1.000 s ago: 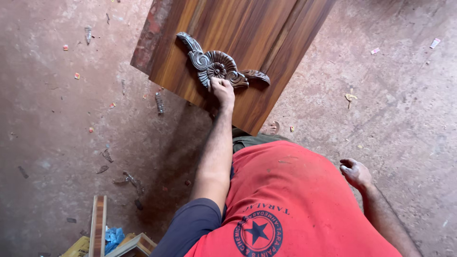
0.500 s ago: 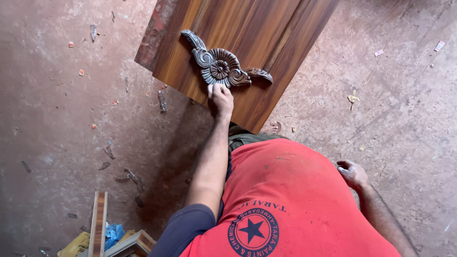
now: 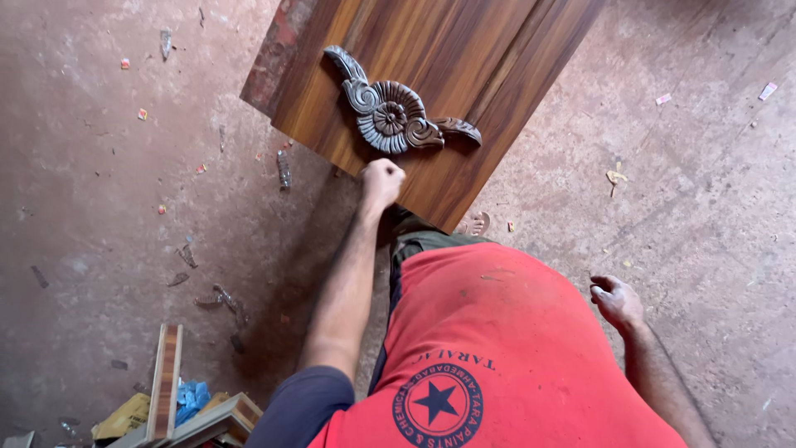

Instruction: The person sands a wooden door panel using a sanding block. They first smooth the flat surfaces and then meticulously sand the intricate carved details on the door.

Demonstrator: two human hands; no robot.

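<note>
A brown wood-grain board [image 3: 473,66] lies raised above the floor in front of me. On it sits a dark carved wooden ornament [image 3: 392,116] with a shell-like centre and two scrolled wings. My left hand [image 3: 381,182] is closed in a fist at the board's near edge, just below the ornament and off it. My right hand [image 3: 618,300] hangs at my side over the floor, fingers loosely curled, holding nothing. My red shirt fills the bottom of the view.
The dusty reddish concrete floor [image 3: 108,224] is strewn with small scraps and chips. Wooden strips [image 3: 166,386] and a blue and yellow bundle [image 3: 191,400] lie at the bottom left. My sandalled foot [image 3: 474,224] shows under the board's near corner.
My left hand slid off the ornament's lower edge and back toward me to the board's rim, closing into a fist. The right hand stayed at my side.
</note>
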